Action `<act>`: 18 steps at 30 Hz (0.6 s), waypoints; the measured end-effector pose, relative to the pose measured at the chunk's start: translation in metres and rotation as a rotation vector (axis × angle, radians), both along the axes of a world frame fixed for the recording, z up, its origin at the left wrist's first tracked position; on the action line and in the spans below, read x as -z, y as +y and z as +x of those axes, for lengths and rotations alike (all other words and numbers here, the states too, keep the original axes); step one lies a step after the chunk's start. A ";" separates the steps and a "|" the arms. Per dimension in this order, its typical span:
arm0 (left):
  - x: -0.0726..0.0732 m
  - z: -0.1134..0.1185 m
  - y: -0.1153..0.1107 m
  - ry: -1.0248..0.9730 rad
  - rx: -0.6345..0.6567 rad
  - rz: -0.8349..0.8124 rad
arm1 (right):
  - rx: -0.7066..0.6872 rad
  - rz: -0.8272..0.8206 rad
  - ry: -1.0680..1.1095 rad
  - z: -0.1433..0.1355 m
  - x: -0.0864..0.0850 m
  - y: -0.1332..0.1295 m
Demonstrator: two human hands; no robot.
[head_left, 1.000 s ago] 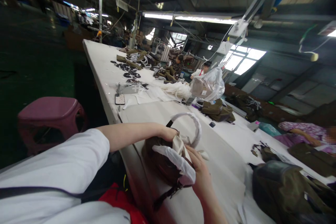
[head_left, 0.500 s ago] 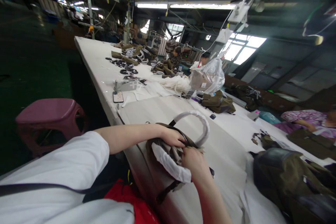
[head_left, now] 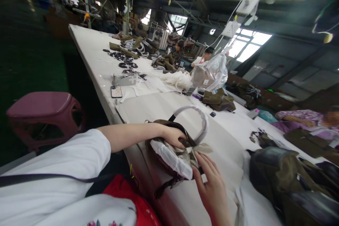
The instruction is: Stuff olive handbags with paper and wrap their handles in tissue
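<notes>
An olive-brown handbag (head_left: 161, 127) lies on the table in front of me, its mouth facing up. White wrapping covers its two looped handles; one handle (head_left: 205, 123) arches beyond the bag, and the other lies along the near side. My left hand (head_left: 173, 136) reaches over the mouth, fingers curled on the bag's edge and partly hidden inside. Beside the right end of the mouth, my right hand (head_left: 212, 180) has its thumb and fingers spread, fingertips against the pale lining (head_left: 190, 152). A dark tassel-like strap (head_left: 168, 186) hangs from the near side.
Dark olive bags (head_left: 280, 173) lie at right. Farther along the white table (head_left: 159, 104) are a phone (head_left: 116, 91), a plastic-wrapped bundle (head_left: 208, 76) and heaped bag parts (head_left: 135, 47). A pink stool (head_left: 45, 107) stands at left. Other people sit across the table.
My right hand has moved off the bag's mouth toward the lower right, and its fingers have spread. More pale lining now shows. My left hand stays at the mouth.
</notes>
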State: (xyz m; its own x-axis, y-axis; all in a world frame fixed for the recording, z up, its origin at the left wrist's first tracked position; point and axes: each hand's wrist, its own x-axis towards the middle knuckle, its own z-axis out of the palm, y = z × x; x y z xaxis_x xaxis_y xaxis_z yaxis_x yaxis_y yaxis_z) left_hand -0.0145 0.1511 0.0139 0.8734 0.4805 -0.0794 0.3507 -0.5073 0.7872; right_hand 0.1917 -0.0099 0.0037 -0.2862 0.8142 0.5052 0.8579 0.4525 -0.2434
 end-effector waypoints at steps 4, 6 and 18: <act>0.005 -0.005 0.003 -0.335 -0.060 -0.531 | -0.076 -0.023 -0.171 -0.014 -0.009 0.019; 0.007 -0.005 0.004 -0.424 -0.051 -0.728 | -0.066 -0.045 -0.267 -0.021 -0.015 0.023; 0.001 0.004 -0.020 -0.088 0.328 0.107 | 0.010 -0.295 -0.231 -0.027 -0.026 0.030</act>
State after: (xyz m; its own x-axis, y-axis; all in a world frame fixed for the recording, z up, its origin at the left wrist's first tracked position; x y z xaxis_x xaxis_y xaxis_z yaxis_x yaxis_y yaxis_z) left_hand -0.0103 0.1315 0.0129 0.9839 0.1746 0.0383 0.0888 -0.6632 0.7431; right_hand 0.1650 0.0201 0.0302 -0.3560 0.9186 0.1714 0.9096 0.3827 -0.1620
